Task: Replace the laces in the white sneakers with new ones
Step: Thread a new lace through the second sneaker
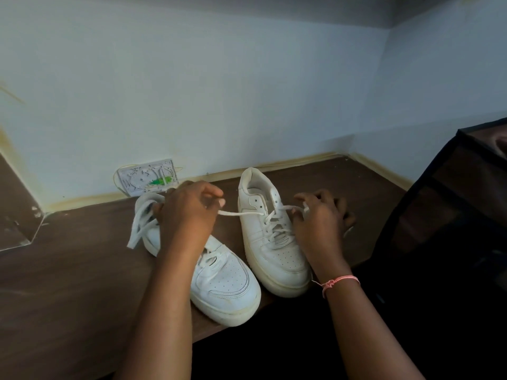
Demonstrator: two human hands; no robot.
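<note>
Two white sneakers stand side by side on a dark brown table (68,270), toes toward me. The right sneaker (274,242) carries a white lace (247,213) through its eyelets. My left hand (189,212) pinches one end of that lace, pulled out to the left. My right hand (318,218) pinches the other end beside the shoe's tongue. The left sneaker (227,286) is partly hidden under my left forearm. Loose white laces (142,223) hang in a bunch behind my left hand.
A white wall plate with wires and a green patch (149,178) sits against the pale wall at the table's back. A black fabric-covered frame (452,215) stands at the right. The table's front edge runs close below the left sneaker's toe.
</note>
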